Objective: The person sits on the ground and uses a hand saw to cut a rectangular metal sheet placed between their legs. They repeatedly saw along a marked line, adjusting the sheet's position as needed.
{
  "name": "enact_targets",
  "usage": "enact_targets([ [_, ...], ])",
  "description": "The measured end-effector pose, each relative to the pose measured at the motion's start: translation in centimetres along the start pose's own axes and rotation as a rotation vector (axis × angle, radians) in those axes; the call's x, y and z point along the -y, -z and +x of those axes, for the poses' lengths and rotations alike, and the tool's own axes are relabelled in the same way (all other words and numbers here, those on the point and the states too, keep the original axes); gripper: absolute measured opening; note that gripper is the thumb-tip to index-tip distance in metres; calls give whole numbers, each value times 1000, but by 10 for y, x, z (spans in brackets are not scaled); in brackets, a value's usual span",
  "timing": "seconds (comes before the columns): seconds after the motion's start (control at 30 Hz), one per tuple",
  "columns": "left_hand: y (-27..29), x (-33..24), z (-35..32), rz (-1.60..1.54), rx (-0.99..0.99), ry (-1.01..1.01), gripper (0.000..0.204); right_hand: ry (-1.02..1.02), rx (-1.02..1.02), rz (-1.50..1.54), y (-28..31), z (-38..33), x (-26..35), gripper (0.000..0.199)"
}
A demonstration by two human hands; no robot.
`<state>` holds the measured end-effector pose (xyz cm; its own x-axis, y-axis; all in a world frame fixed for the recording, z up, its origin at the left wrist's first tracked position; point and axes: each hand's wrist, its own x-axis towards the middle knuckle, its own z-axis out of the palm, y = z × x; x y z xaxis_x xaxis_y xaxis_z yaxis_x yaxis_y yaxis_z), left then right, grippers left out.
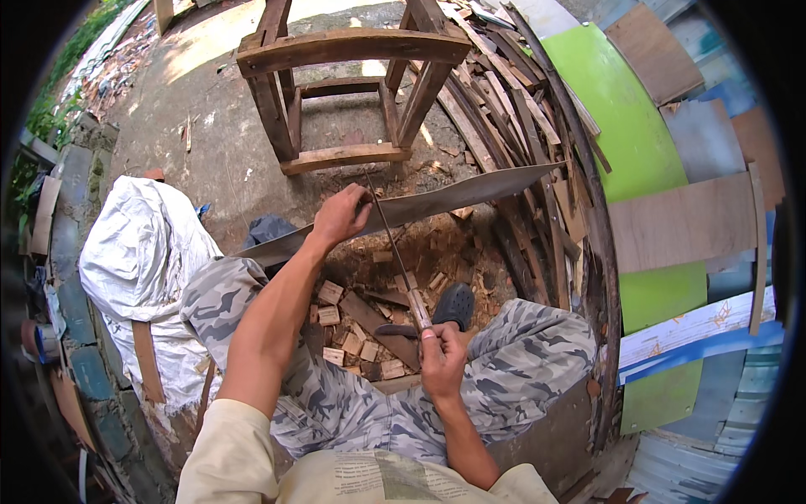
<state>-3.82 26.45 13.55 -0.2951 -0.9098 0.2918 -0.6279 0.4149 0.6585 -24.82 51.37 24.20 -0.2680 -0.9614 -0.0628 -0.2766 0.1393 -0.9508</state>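
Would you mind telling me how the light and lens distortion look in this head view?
Head view: daylight, sun patch on the concrete at top; hands and file in soft shade, sharp; fisheye bends the saw blade and boards; black vignette rims the frame.

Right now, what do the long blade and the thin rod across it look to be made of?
The long blade looks like bare grey metal, dull with a slight sheen. The thin rod seems dark metal, probably steel, with a pale wooden-looking handle in the right hand.

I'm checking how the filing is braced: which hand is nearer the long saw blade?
Left. The left hand rests right at the saw blade, gripping the file's far tip there. The right hand holds the file's handle well below the blade, near the knees.
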Motion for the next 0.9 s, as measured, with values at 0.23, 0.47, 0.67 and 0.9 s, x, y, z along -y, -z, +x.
enact_targets([
  [0.23, 0, -2, -1, 34, -6, 60, 19, -14, 23, -89, 0, -9, 10, 23],
  [0.47, -3, -9, 1, 46, -44, 83, 18, 13, 14, -94, -1, -3, 23, 22],
  [0.67, -1, -4, 3, 47, -10, 96, 19, -95, 42, -77, 2, -8, 42, 25],
  [0.9, -5, -9, -4, 80, 4, 32, 18, -16, 35, -78, -14, 21, 23, 25],
])
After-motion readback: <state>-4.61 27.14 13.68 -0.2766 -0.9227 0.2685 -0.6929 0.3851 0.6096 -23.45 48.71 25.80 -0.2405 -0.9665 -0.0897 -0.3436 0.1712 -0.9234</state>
